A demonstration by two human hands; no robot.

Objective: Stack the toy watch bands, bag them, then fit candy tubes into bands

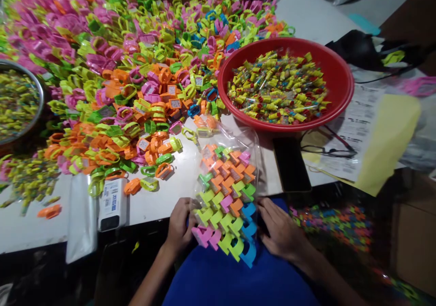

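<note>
A clear plastic bag (227, 201) packed with interlocking orange, yellow-green, pink, green and blue plastic pieces lies in front of me, its lower part against my blue clothing and its loose top on the table edge. My left hand (180, 224) is closed at the bag's left side, fingers partly hidden behind it. At the opposite side, my right hand (282, 231) grips the bag's edge with bent fingers. Just beyond the bag spreads a large heap of loose, bright plastic toy pieces (150, 101), some with small printed square codes.
A red basin (342, 99) of small yellow wrapped pieces stands right of the heap. At far left is a metal bowl (41, 101). A dark phone-like slab (291, 165), eyeglasses (327, 150) and papers (391, 138) lie right. Plastic sleeves (81, 215) and a white box (112, 206) lie left.
</note>
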